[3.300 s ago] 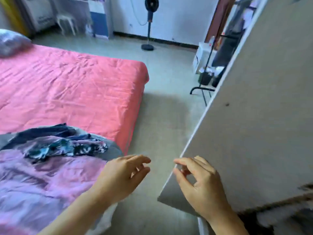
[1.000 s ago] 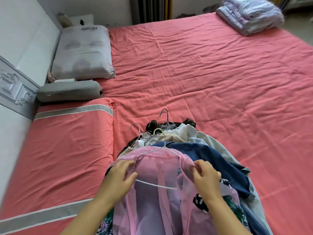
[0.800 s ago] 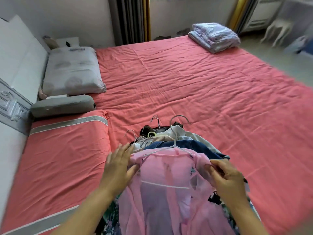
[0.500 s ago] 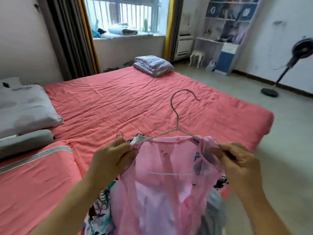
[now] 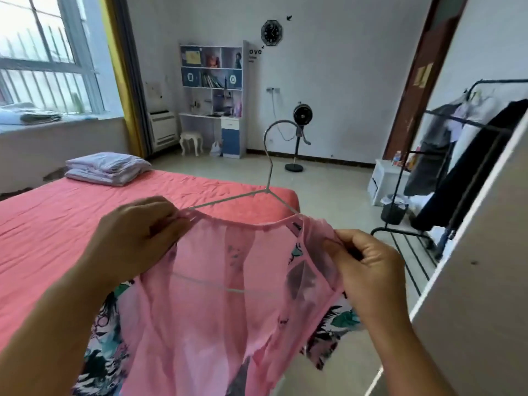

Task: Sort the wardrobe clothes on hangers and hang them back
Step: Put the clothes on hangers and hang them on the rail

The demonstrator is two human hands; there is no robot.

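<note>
The left hand pinches one shoulder of the sheer pink garment; the right hand pinches the other shoulder. Both grips are closed on fabric. The garment hangs between and below the hands, on a thin white wire hanger. The hanger's long axis runs hand to hand; its hook points upward. The pale wardrobe panel lies nearer the right hand.

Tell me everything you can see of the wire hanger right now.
The wire hanger is thin, silvery metal, held upright with its hook on top curving right. Its shoulders run inside the sheer pink garment; the bottom bar shows through the fabric. The left hand and right hand pinch the garment at the hanger's two shoulder ends.
</note>
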